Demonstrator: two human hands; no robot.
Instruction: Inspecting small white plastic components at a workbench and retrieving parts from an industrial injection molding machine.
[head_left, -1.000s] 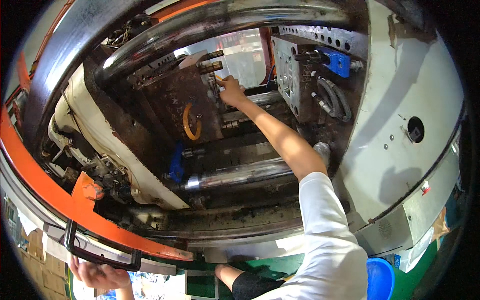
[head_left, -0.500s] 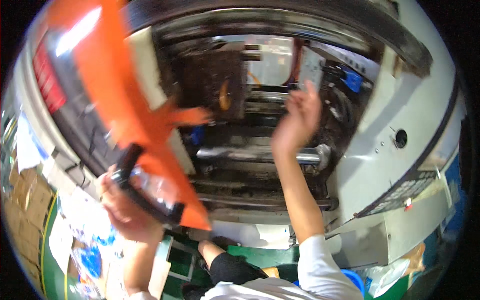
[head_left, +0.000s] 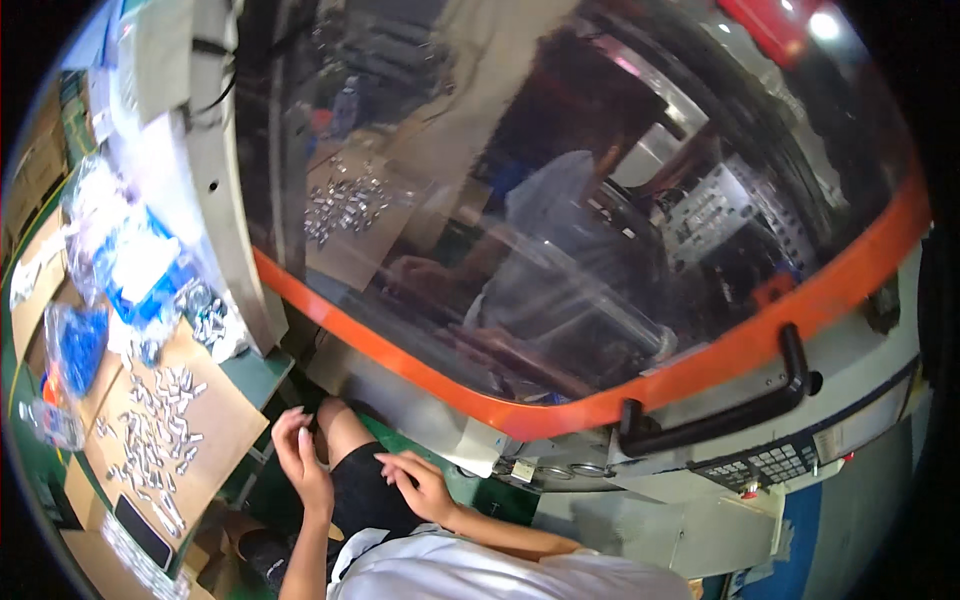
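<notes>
Both hands are in front of my lap, at the machine's near side. My left hand [head_left: 303, 452] is raised with loosely bent fingers and holds nothing that I can see. My right hand [head_left: 418, 487] reaches in from the right, fingers apart, also without anything visible in it. Beyond them stands the machine's sliding door, a clear panel with an orange frame [head_left: 545, 418], drawn across the opening. Its black handle [head_left: 722, 428] is well to the right of my right hand. Metal bars and a plate show dimly through the reflections in the panel.
On the left, many small shiny metal parts [head_left: 150, 440] lie on a cardboard sheet [head_left: 225, 410]. Around them are a dark phone [head_left: 143, 530], a blue plastic bag [head_left: 78, 345] and a clear bottle [head_left: 55, 425]. A button panel [head_left: 760, 468] sits below the handle.
The orange-framed door has slid from left to right across the opening. My left hand has let go of its handle; my right hand has come out of the machine. The view has turned left.
</notes>
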